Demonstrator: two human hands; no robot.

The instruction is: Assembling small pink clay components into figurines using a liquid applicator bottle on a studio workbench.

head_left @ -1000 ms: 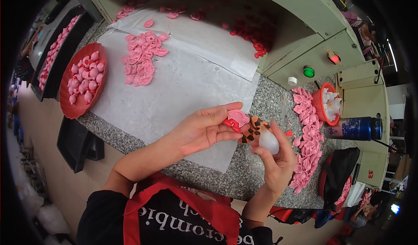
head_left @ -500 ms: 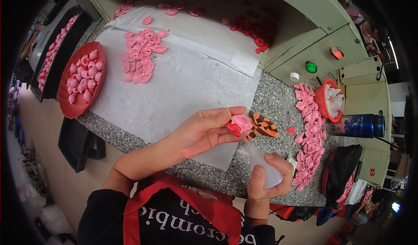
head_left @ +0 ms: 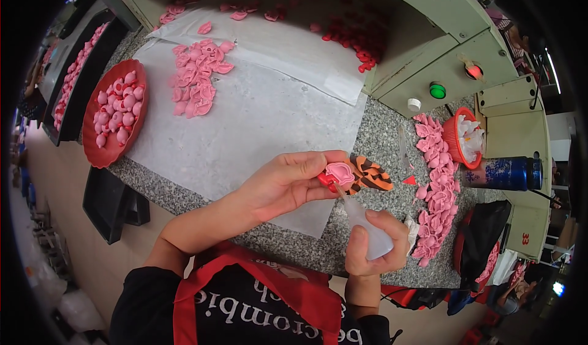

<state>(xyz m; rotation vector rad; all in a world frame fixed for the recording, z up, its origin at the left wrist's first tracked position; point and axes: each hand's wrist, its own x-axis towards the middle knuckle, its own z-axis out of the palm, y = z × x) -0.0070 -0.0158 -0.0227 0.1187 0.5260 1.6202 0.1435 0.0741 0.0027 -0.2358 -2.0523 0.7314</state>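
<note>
Between the thumb and fingers of my left hand (head_left: pixel 288 182) is a small pink and red moulded figure piece (head_left: pixel 339 173). An orange and black striped piece (head_left: pixel 373 174) sticks out just to its right; whether the two are joined I cannot tell. My right hand (head_left: pixel 392 247) grips a translucent white squeeze bottle (head_left: pixel 370 235), tilted up and to the left. The thin tip of its nozzle is at the lower edge of the pink piece, by the red part. Both hands are held above the front of the speckled worktop (head_left: pixel 312 253).
A red dish (head_left: pixel 92 149) of pink round parts stands at left. White sheets (head_left: pixel 257 124) carry a pink heap (head_left: pixel 199 81). To the right lie more pink parts (head_left: pixel 438 204), a red cup (head_left: pixel 452 140) and a blue can (head_left: pixel 499 174). A pale green cabinet (head_left: pixel 407 87) rises behind.
My right hand has moved slightly up and left, bringing the bottle's nozzle from below the striped piece to the pink and red piece. My left hand has hardly moved.
</note>
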